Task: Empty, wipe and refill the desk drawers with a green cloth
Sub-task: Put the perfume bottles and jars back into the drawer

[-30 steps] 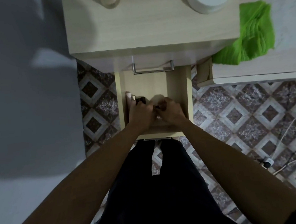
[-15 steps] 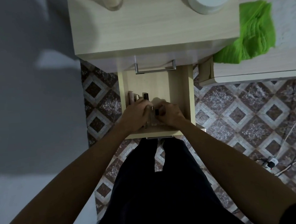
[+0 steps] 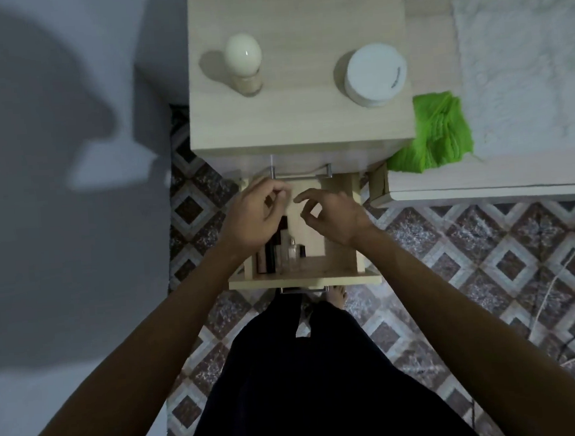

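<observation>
The lower drawer stands pulled out from the small wooden table, toward 6 o'clock, above the person's dark-clad legs. Both hands hover over its open box. The left hand hangs over the drawer's 9 o'clock side, fingers loosely curled with the thumb and forefinger tips close together; nothing can be seen between them, so whether it holds anything I cannot tell. The right hand sits at about 3 o'clock of the left, just apart from it, fingers relaxed and slightly bent, thumb and forefinger forming a loose ring around nothing visible.

Inside the drawer, in the corner toward 7 o'clock, a few small things stand upright close together: dark tubes, partly hidden under the left hand, and a small clear glass bottle just at their 3 o'clock side. The rest of the drawer floor toward 3 o'clock is bare wood. Above it the upper drawer's metal handle shows at 12 o'clock of the hands.

The green cloth lies crumpled at 2 o'clock of the hands, well apart from them, draped over the edge of the neighbouring pale surface and touching the table's corner. On the tabletop stand an egg-shaped cream lamp at 11 o'clock and a round white jar at 1 o'clock. A bare foot shows on the patterned tile floor just past the drawer front
</observation>
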